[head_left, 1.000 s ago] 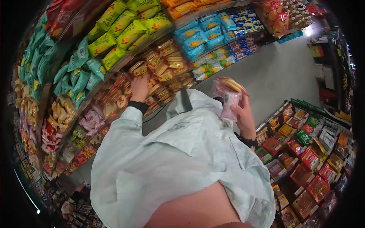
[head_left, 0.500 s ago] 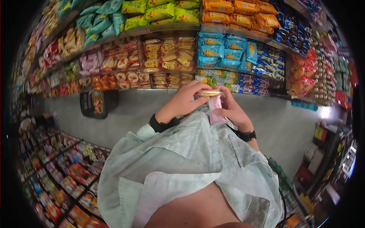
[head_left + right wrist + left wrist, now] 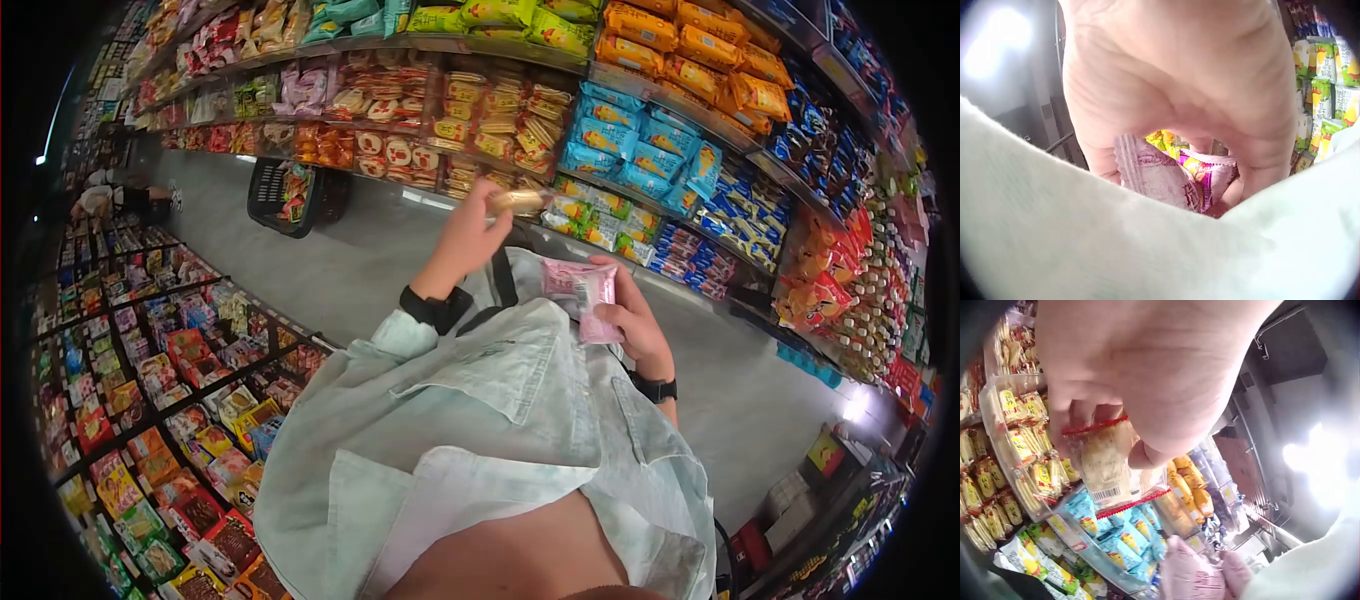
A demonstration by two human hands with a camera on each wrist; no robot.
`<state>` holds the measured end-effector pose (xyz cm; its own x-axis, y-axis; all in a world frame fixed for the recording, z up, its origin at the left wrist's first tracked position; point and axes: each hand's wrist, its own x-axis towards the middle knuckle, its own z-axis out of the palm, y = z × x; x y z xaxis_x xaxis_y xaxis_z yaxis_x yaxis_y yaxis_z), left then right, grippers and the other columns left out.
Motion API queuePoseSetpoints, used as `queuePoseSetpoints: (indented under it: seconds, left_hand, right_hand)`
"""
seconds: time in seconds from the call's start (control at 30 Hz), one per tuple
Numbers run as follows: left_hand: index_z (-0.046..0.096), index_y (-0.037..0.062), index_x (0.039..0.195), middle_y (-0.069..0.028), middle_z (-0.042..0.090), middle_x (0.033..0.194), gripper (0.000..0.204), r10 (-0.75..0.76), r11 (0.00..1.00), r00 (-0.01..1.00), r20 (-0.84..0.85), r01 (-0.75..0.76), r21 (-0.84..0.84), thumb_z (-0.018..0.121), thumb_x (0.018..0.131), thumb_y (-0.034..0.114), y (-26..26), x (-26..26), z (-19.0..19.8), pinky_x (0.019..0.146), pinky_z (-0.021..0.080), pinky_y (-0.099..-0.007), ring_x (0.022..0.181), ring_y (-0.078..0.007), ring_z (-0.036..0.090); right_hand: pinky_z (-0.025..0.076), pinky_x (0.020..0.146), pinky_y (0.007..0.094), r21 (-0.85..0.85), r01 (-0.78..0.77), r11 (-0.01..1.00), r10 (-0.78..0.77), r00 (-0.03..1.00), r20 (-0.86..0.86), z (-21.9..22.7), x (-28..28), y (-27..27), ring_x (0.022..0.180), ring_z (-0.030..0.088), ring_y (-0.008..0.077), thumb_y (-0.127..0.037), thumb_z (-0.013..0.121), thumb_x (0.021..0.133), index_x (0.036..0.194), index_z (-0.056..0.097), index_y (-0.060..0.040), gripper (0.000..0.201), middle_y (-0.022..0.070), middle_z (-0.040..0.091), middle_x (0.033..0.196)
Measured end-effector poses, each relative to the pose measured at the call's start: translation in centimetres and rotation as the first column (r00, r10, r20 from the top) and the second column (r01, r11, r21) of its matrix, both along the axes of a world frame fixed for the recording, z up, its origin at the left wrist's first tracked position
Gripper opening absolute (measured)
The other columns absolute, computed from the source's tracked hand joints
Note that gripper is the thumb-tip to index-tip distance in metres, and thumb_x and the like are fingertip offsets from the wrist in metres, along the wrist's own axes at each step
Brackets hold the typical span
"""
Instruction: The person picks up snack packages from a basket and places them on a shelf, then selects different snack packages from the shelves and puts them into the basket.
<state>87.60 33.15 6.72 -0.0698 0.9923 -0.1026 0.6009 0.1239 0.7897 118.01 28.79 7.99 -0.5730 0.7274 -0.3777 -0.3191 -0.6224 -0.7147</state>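
Head view, followed from left to right, shows first a dark basket (image 3: 262, 192) on the floor (image 3: 375, 235), with coloured goods (image 3: 294, 192) inside; next comes the left hand (image 3: 463, 240), which pinches a clear packet (image 3: 519, 203) between thumb and fingers, in front of the shelves (image 3: 500, 49); the pale content seems to me like crackers or biscuits, so I judge it light, rather stiff and easy to crumble; the film shines and may be slippery; in the left wrist view, red toothed seams (image 3: 1132, 504) run along two opposite ends, and these are, to my mind, a safe place to take hold, or else the broad faces with gentle pressure; farther right, nearer to the body, is a pink packet (image 3: 597, 298), perhaps more than one, gripped by the right hand (image 3: 643, 328) with the thumb on the front; its wrapper looks soft and light, better held around the middle without squeezing; what is inside I cannot tell.
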Motion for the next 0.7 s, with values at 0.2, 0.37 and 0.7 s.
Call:
queuePoseSetpoints:
  seconds: [0.2, 0.37, 0.7]
  left_hand:
    - [0.060, 0.0059, 0.118, -0.0200, 0.071, 0.104, 0.032, 0.191, 0.981, 0.949, -0.250, -0.179, 0.069, 0.070, 0.093, 0.023, 5.0, -11.2, -4.6, 0.082, 0.054, -0.0498, 0.098, -0.0414, 0.068]
    - [0.065, 0.0074, 0.117, -0.0157, 0.068, 0.111, 0.027, 0.205, 0.964, 0.871, -0.446, -0.102, 0.245, 0.068, 0.091, 0.012, 11.3, -21.2, -6.2, 0.091, 0.050, -0.0494, 0.106, -0.0400, 0.063]
    - [0.071, 0.0071, 0.120, -0.0155, 0.066, 0.125, 0.032, -0.178, 0.937, 0.907, -0.382, 0.274, 0.215, 0.065, 0.090, -0.002, 20.3, -27.5, -13.5, 0.102, 0.048, -0.0495, 0.119, -0.0403, 0.057]
  right_hand:
    - [0.049, 0.106, 0.0361, -0.036, 0.215, 0.976, -0.211, 0.972, 0.103, -1.6, 0.3, -1.5, 0.126, 0.060, 0.0231, -0.002, 0.057, 0.082, 0.157, 0.036, -0.0047, 0.078, 0.0120, 0.056, 0.142]
    - [0.056, 0.094, 0.0364, -0.084, 0.468, 0.880, -0.456, 0.880, 0.133, -2.2, -3.8, -0.5, 0.115, 0.064, 0.0247, -0.009, 0.059, 0.084, 0.157, 0.036, -0.0049, 0.077, 0.0137, 0.058, 0.137]
    - [0.052, 0.098, 0.0351, -0.177, 0.578, 0.797, -0.542, 0.813, 0.213, -1.2, -18.9, 4.3, 0.116, 0.063, 0.0235, -0.005, 0.058, 0.086, 0.156, 0.037, -0.0040, 0.073, 0.0126, 0.058, 0.137]
